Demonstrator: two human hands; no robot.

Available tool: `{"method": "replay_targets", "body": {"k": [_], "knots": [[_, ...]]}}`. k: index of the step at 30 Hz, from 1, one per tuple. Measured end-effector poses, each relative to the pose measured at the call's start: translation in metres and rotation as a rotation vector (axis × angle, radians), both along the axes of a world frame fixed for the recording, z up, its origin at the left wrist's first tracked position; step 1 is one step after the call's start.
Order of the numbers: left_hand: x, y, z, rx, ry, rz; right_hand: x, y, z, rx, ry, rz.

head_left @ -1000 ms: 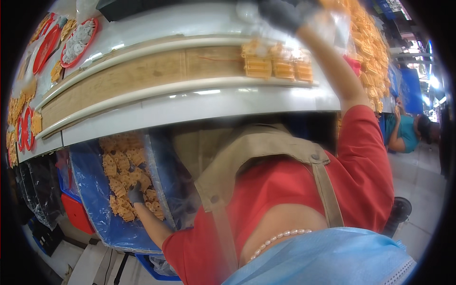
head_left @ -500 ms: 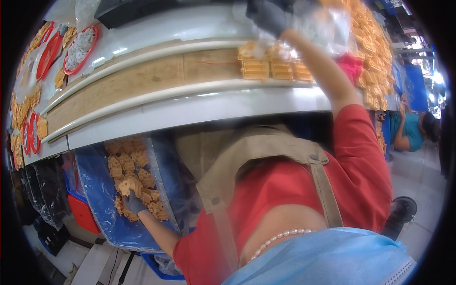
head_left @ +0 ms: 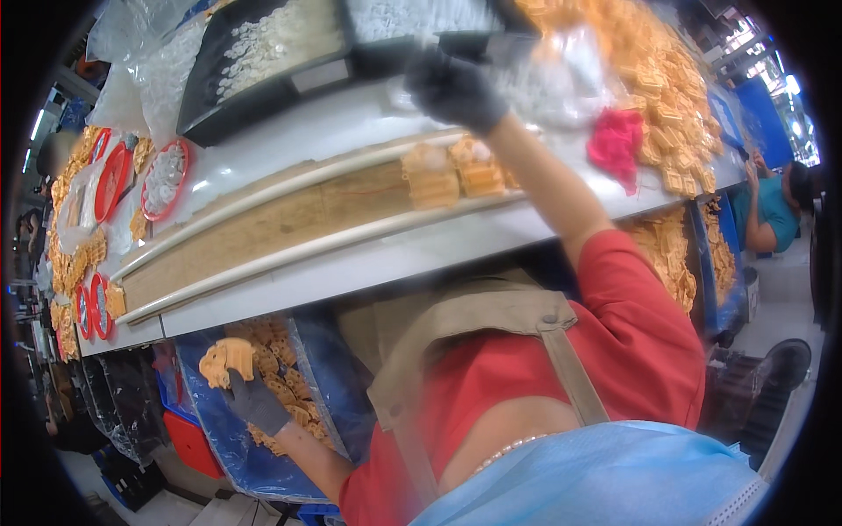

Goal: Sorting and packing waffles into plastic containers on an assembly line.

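Observation:
My left hand (head_left: 260,405), in a dark grey glove, is closed on an orange moulded plastic part (head_left: 228,361). It holds the part above a blue bin lined with clear plastic (head_left: 206,430), where a heap of similar orange parts (head_left: 285,381) lies. Over the table, my gloved right hand (head_left: 456,95) is at the front edge of a black tray (head_left: 377,57) with small clear or white pieces in it. Motion blurs its fingers, so what they hold cannot be made out. Below that hand, orange parts with whitish pieces on top (head_left: 431,178) sit on a two-railed wooden track (head_left: 307,210).
A large heap of orange parts (head_left: 671,105) covers the table's right end, beside a pink cloth (head_left: 616,149) and clear plastic bags (head_left: 561,83). Red dishes (head_left: 165,181) stand at the left, one with white pieces. A person in teal (head_left: 772,210) is at the far right.
My left hand has lifted the orange part off the heap in the bin. My right hand has swung left and nearer, to the black tray. The whole view has shifted.

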State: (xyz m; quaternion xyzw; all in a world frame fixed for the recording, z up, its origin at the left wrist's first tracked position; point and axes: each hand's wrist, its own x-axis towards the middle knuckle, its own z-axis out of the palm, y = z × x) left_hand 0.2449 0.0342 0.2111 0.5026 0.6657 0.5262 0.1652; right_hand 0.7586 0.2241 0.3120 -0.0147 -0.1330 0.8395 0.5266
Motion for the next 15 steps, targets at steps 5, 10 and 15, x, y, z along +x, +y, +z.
{"method": "replay_targets", "body": {"k": [5,10,15], "knots": [[0.129,0.040,0.052,0.034,-0.942,-0.369,-0.011,-0.040,0.020,0.200,0.237,0.021],[0.224,0.058,0.080,-0.106,-1.102,-0.492,0.005,-0.035,0.016,0.199,-0.311,-0.310],[0.248,0.060,0.074,-0.210,-1.197,-0.686,0.027,-0.001,-0.009,0.264,-1.637,-0.662]]}}
